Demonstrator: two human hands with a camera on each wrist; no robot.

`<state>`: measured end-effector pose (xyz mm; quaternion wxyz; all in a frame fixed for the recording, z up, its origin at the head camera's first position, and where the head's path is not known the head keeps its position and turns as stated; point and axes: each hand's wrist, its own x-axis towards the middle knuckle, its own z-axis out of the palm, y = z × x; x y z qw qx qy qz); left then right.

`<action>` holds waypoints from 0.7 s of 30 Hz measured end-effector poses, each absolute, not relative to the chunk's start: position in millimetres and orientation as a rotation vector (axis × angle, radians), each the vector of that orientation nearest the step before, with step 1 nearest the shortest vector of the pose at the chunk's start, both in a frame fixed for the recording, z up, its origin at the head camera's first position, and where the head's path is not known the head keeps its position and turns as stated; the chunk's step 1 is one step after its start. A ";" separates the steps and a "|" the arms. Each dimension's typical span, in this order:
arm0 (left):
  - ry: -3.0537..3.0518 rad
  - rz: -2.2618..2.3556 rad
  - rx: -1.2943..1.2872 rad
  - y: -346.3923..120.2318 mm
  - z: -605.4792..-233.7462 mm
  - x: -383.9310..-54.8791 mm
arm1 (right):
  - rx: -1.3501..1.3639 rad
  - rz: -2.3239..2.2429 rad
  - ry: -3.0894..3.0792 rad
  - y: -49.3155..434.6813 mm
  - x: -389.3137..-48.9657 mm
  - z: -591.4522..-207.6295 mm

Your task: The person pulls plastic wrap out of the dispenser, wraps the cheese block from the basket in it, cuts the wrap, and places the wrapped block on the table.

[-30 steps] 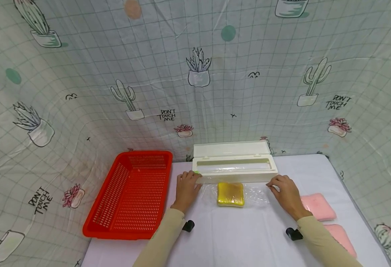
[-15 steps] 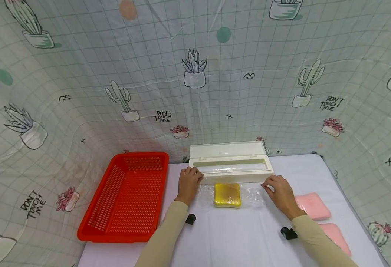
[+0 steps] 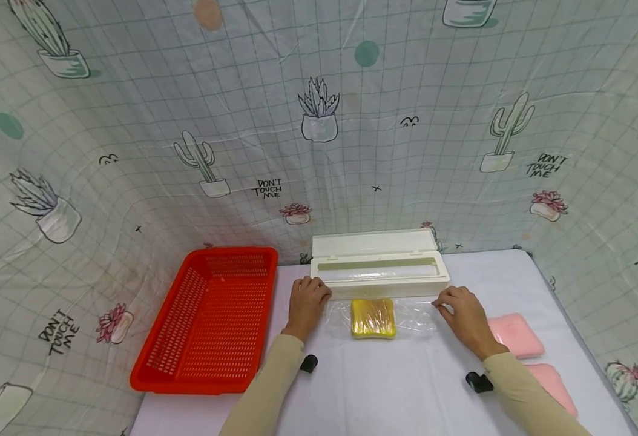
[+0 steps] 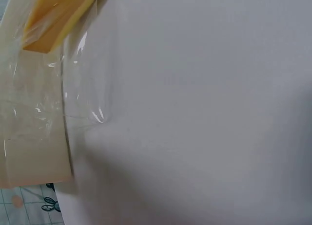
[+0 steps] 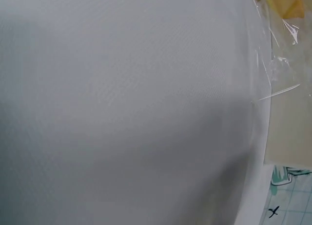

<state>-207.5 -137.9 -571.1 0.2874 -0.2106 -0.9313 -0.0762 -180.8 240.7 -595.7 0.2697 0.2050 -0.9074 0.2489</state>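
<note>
A square yellow block with a brown top, like a slice of toast [image 3: 373, 319], lies on the white cloth in front of a white cling film box [image 3: 379, 289]. Clear cling film [image 3: 417, 317] stretches across the slice and out to both sides. My left hand [image 3: 306, 306] pinches the film's left end by the box's front corner. At the other end, my right hand [image 3: 464, 318] pinches the film's right corner between thumb and fingers. Both wrist views show wrinkled film [image 4: 87, 84] and part of the slice [image 5: 287, 3]; neither shows the fingers.
The box's lid [image 3: 373, 243] stands raised at the back, with a film roll [image 3: 379, 273] inside. A red perforated basket [image 3: 203, 386] sits on the left. Two pink square blocks [image 3: 517, 335] lie right, one partly behind the right sleeve. A patterned curtain [image 3: 351, 169] hangs behind.
The film now lies tauter over the slice, with straight creases across its top. My left hand has shifted slightly at the box's corner; the right hand has pulled a little outward.
</note>
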 end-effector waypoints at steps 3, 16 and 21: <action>-2.521 -0.175 -0.568 -139.6 -572.6 -201.8 | 0.581 0.657 -2.459 243.6 -181.0 -598.1; -2.552 0.028 -0.731 -144.4 -583.0 -188.0 | 0.693 0.452 -2.565 245.5 -176.5 -603.4; -2.565 0.056 -0.767 -144.5 -585.4 -187.7 | 0.749 0.390 -2.588 244.3 -177.0 -608.1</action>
